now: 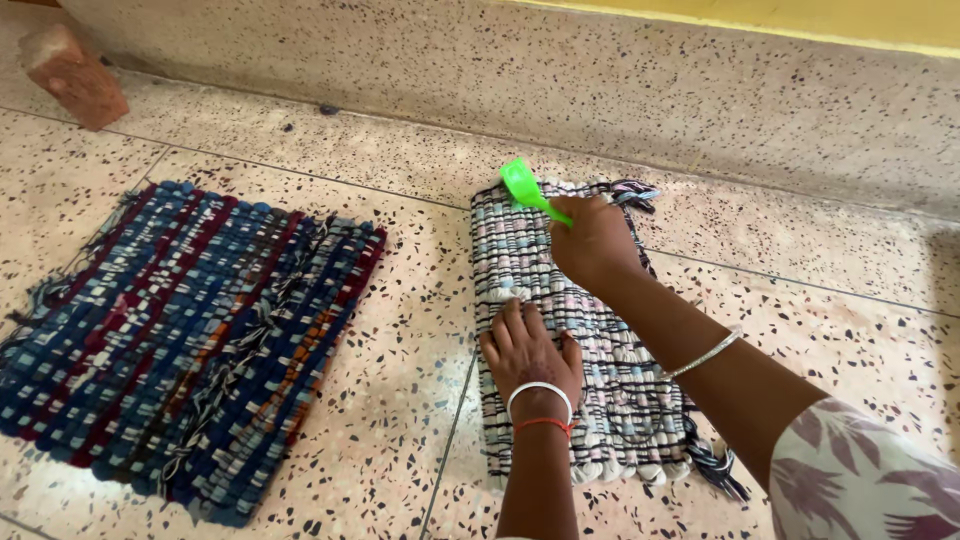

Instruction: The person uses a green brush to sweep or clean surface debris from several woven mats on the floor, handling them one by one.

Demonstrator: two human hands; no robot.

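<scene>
The person bends over a pale woven rag mat [590, 340] lying on the speckled terrazzo floor [420, 380]. The left hand [528, 350] rests flat on the mat, fingers spread and pointing toward twelve o'clock, palm pressing the weave near its left edge; it grips nothing. A white bangle and a red thread sit at that wrist. The right hand [595, 240] lies at about one o'clock from the left one, curled tight around the handle of a bright green plastic brush [528, 188], whose head juts out toward eleven o'clock over the mat's far corner. Whether the head touches the weave I cannot tell. A thin silver bangle [705, 353] circles the right forearm, and a floral sleeve [860, 480] shows at five o'clock.

At nine o'clock from the hands, well apart from the pale mat, lies a darker rag mat [190, 340] in blue, maroon and orange. A reddish brick [72, 75] sits at ten o'clock beside the raised stone step [600, 70].
</scene>
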